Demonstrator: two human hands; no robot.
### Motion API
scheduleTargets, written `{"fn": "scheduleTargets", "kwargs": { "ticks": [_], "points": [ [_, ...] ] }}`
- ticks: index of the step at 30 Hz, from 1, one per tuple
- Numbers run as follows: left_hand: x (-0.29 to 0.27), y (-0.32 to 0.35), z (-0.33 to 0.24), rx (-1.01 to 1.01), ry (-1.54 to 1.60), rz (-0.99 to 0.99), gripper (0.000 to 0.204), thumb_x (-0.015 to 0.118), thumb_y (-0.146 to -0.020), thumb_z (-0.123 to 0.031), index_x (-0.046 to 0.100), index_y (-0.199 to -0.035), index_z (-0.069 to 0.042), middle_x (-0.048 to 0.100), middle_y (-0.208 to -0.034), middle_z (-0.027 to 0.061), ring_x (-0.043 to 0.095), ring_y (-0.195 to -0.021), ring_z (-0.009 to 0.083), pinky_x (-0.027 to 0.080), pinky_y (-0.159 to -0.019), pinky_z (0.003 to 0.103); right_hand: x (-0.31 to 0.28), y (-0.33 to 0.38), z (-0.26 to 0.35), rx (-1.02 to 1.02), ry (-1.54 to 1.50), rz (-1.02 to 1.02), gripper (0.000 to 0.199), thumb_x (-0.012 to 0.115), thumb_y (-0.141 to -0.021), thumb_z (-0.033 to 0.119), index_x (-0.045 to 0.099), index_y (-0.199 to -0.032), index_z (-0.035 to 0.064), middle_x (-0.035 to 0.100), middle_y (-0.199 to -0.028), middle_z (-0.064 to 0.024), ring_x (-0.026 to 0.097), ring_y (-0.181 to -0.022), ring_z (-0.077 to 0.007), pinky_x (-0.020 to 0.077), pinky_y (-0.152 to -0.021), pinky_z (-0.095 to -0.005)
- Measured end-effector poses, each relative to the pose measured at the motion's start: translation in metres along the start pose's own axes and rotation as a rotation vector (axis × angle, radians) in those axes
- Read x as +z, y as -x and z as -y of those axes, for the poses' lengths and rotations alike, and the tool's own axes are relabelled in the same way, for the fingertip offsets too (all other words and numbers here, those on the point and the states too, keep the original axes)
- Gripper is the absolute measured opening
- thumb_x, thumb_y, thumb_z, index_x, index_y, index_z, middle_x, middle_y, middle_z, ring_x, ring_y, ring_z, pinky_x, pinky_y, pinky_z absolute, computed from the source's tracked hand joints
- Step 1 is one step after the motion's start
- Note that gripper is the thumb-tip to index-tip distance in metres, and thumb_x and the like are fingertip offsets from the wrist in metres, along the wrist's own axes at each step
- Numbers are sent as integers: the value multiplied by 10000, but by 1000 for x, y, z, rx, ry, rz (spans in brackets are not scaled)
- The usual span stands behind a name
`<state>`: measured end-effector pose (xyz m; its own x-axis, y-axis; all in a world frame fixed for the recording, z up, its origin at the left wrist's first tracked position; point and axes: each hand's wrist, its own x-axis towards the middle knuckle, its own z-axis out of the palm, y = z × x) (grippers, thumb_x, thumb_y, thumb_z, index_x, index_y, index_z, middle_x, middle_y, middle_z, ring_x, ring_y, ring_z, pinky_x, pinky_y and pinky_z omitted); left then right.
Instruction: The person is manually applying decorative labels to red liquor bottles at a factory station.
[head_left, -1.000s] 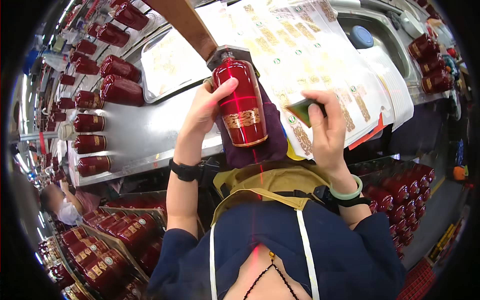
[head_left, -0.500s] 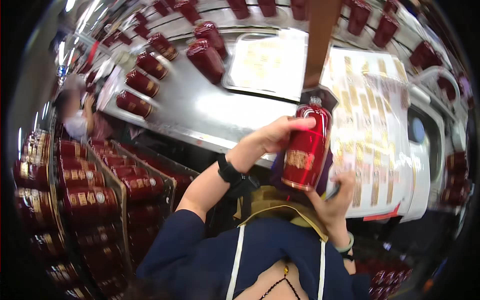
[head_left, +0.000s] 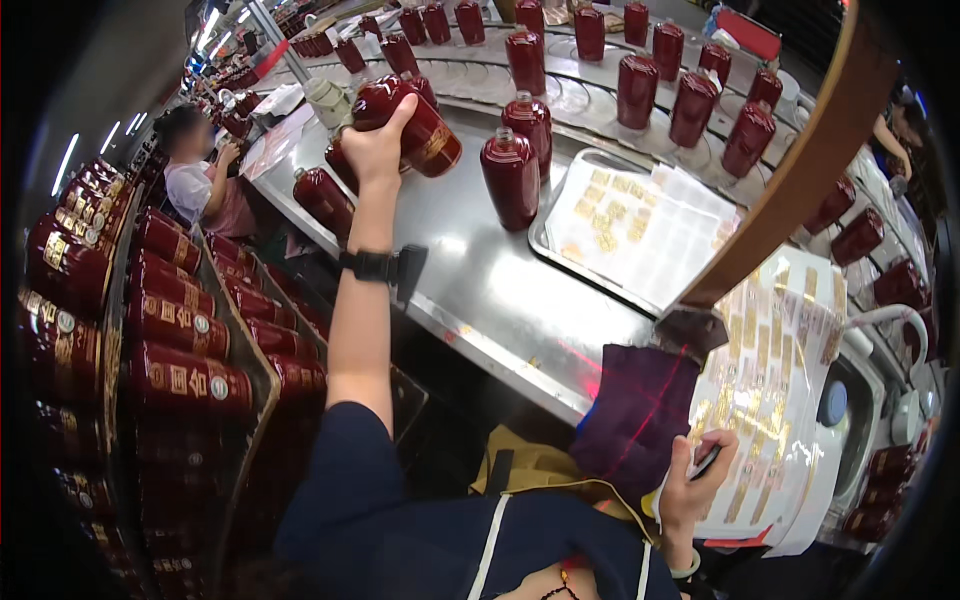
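Observation:
With my left hand (head_left: 375, 150), stretched out to the far left of the steel table, I grip a glossy dark red bottle (head_left: 432, 143) with gold decoration. It is tilted, among other red bottles there. A red bottle (head_left: 324, 200) stands below my left hand, near the table edge. My right hand (head_left: 695, 478) is close to my body, fingers curled round a small dark tool (head_left: 706, 461) whose kind I cannot make out. A purple cloth (head_left: 640, 405), crossed by red light lines, covers a support beside my right hand. Sheets of gold decals (head_left: 765, 400) lie to its right.
Two red bottles (head_left: 512, 180) stand mid-table by a tray (head_left: 545, 238) with gold pieces on white paper. A brown post (head_left: 785, 160) slants across. Bottles line a curved conveyor (head_left: 590, 85) behind. Stacked bottles (head_left: 190, 385) fill the left; a person (head_left: 190, 170) sits beyond.
The red bottle has left the place in front of me. My left hand has reached away to the far left, gripping a red bottle; my right hand has come off it. The view has turned.

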<state>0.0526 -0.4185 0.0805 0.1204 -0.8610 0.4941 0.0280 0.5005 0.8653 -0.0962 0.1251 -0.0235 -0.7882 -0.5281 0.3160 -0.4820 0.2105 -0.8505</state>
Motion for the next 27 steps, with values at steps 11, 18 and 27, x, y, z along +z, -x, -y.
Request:
{"fn": "scheduleTargets", "kwargs": {
  "ticks": [11,18,27],
  "points": [
    [99,-91,157,-25,-597,-51,905,1008,-525,-463,663,-1196,37,714,-1208,221,702,-1119,343,543,-980,428,21,-8,-7,300,204,-75,245,677,-940,20,502,-1112,24,431,-996,-30,375,-827,-127,345,-751,-260],
    [122,-96,195,3,-643,-41,909,992,-567,-426,608,-1220,77,683,-1209,268,670,-1137,424,530,-1001,472,26,-6,-20,268,254,-140,247,681,-946,27,507,-1121,20,427,-1003,-22,377,-831,-117,345,-740,-256],
    [119,-82,179,131,-749,-103,977,955,-631,-489,553,-1303,96,582,-1353,279,516,-1308,435,442,-1097,493,37,-13,-1,190,215,-67,264,712,-921,24,526,-1108,17,442,-977,-33,406,-831,-144,360,-749,-273]
  ]
}}
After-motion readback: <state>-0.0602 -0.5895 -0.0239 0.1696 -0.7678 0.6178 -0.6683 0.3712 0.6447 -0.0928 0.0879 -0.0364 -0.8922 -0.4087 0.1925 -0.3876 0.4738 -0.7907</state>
